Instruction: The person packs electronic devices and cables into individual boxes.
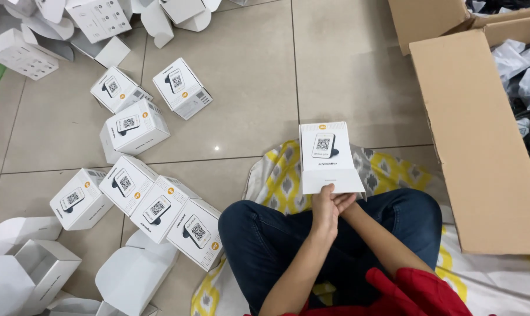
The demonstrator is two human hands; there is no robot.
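Two hands meet at the lower edge of a flat white carton [329,157] held above the lap; the left hand [324,206] pinches its bottom flap, while the right hand [345,202] sits mostly hidden behind it, grip unclear; seven closed white boxes [135,130] with dark square labels and orange dots lie left; a brown cardboard box [481,146] is cut off right.

White flat carton sleeve [329,157], printed face up, bottom edge pinched above lap.
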